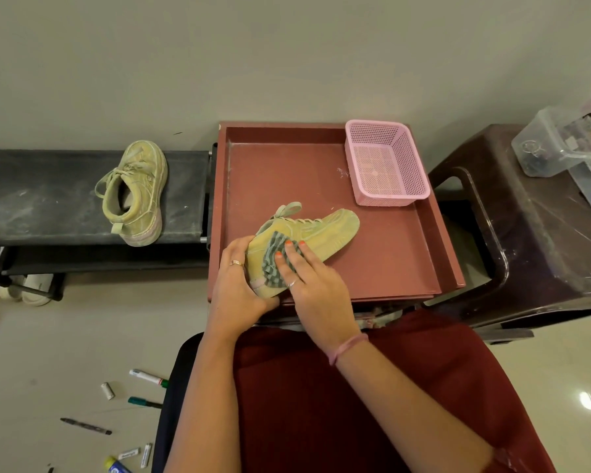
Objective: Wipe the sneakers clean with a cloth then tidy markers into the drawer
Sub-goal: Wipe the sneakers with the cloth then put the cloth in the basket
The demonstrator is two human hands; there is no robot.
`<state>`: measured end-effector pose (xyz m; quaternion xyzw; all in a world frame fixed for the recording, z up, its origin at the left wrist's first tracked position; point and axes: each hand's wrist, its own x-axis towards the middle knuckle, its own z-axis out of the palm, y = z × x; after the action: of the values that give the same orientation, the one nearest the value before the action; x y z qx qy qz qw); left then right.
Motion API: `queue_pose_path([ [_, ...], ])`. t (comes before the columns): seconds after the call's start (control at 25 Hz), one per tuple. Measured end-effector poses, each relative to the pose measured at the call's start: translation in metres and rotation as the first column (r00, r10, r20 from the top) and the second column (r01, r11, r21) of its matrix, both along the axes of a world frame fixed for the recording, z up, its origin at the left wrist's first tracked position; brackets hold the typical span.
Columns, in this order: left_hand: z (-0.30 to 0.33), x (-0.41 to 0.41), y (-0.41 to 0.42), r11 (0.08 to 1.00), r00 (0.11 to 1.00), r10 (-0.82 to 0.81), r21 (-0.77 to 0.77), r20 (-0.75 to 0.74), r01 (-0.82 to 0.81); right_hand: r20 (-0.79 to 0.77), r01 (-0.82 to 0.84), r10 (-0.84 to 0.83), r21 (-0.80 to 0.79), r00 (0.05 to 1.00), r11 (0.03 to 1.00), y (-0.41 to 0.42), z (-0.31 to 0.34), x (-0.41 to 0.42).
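The right hand (313,285) presses a striped cloth (274,264) flat-fingered against a yellow sneaker (325,235); the left hand (238,291) grips its heel. Beneath them lies a red drawer (382,254), a pink basket (386,162) in its far corner. Far left, the second sneaker (137,192) rests on a dusty black bench (48,199). Markers (147,377) lie scattered on the pale floor (65,353) beside the left forearm.

A plain pale grey wall (287,56) is filling the top of the view. A shiny cream tiled floor (48,353) is lying below, and a bright light spot (585,401) is shining on it at the right. A long black dusty bench (41,196) is standing against the wall. A dark brown plastic stool (533,240) is standing at the right.
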<state>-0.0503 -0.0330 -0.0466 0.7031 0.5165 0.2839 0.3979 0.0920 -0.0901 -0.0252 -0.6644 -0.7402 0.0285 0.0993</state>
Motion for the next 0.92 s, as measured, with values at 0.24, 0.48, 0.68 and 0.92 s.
queue_pose_path([
  [0.24, 0.002, 0.003, -0.002, 0.998, 0.999, -0.038, 0.045, -0.022, 0.039, 0.027, 0.27, -0.269, -0.145, 0.963, 0.952, 0.067, 0.024, 0.018],
  [0.48, -0.002, 0.001, 0.0, 1.0, 1.0, -0.006, 0.026, -0.007, 0.006, -0.069, 0.091, -0.088, 0.034, 0.994, 0.995, -0.001, 0.004, -0.025],
  [0.68, 0.0, 0.002, -0.004, 0.998, 0.998, -0.032, 0.049, -0.045, 0.034, -0.032, 0.211, -0.211, -0.008, 0.977, 0.978, 0.023, 0.005, 0.01],
  [0.92, 0.003, 0.004, -0.005, 0.997, 0.996, -0.04, 0.059, -0.08, 0.045, -0.128, 0.27, -0.279, -0.083, 0.952, 0.959, 0.044, 0.014, 0.013],
])
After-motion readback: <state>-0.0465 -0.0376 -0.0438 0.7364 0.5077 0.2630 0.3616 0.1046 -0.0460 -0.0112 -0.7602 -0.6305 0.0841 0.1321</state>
